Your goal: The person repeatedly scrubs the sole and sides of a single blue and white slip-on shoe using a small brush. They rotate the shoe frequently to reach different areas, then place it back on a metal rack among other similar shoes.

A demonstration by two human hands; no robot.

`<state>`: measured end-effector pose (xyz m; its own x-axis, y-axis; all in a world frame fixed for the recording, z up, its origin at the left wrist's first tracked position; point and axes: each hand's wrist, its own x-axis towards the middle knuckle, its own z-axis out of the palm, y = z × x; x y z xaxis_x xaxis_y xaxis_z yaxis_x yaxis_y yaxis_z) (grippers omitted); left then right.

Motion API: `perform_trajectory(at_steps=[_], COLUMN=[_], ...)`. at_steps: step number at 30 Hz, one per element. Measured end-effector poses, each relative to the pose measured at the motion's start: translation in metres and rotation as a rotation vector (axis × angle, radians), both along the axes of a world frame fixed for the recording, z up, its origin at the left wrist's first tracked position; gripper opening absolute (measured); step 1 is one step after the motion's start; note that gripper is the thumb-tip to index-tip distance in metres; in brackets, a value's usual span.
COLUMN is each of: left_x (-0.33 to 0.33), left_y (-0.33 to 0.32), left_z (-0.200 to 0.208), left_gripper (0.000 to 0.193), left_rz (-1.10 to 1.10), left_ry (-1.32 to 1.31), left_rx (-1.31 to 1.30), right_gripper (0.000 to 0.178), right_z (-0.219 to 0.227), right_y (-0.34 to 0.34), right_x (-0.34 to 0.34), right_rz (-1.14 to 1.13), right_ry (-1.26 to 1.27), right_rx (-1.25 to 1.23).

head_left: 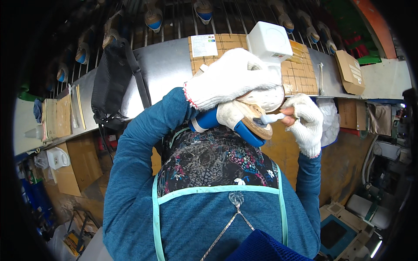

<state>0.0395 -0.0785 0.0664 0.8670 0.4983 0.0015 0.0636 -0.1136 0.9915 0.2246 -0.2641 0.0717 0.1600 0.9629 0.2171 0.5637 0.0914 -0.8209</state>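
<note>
Around a steel work surface (163, 56): bag, cardboard, rack and floor clutter.
A black shoulder bag (111, 82) lies on the left of the surface, its strap trailing beside it; farther left are thin wooden sticks (81, 106), a crumpled dark-blue cloth (37, 110) and a translucent cup (34, 133). A printed paper sheet (204, 46) rests on the flat cardboard sheet (305, 80) in the middle, and a small brown carton (349, 73) stands at the right. Beyond the far edge, a rack of metal rods (175, 24) carries blue-ended shoe forms (153, 16). At lower left, a white plastic jug (61, 157) sits against a large cardboard box (82, 169).
</note>
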Motion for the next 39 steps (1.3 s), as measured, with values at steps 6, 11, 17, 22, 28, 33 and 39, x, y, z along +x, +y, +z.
perform_trajectory(at_steps=[6,11,17,22,28,33,39], left_x=[-0.009,-0.016,-0.026,-0.035,-0.044,-0.049,-0.063], left_y=[0.005,0.014,0.022,0.028,0.029,0.031,0.037], left_z=[0.004,0.002,0.004,0.009,0.011,0.010,0.006], left_gripper=[0.026,0.025,0.029,0.027,0.025,0.024,0.023], left_rz=[0.024,0.032,0.086,0.085,0.196,0.235,0.284], left_ry=[-0.064,-0.153,-0.190,-0.223,-0.249,-0.351,-0.463], left_rx=[-0.158,-0.240,-0.211,-0.267,-0.292,-0.296,-0.344], right_gripper=[0.022,0.021,0.020,0.020,0.020,0.018,0.018], right_z=[-0.002,-0.002,-0.004,-0.007,-0.012,-0.015,-0.017], right_y=[0.016,0.031,0.044,0.052,0.063,0.076,0.087], right_x=[-0.004,-0.007,-0.013,-0.020,-0.028,-0.031,-0.038], right_rz=[0.072,0.134,0.167,0.178,0.174,0.220,0.227], right_ry=[0.003,0.026,0.054,0.144,0.224,0.203,0.156], right_rx=[0.083,0.181,0.248,0.229,0.241,0.327,0.333])
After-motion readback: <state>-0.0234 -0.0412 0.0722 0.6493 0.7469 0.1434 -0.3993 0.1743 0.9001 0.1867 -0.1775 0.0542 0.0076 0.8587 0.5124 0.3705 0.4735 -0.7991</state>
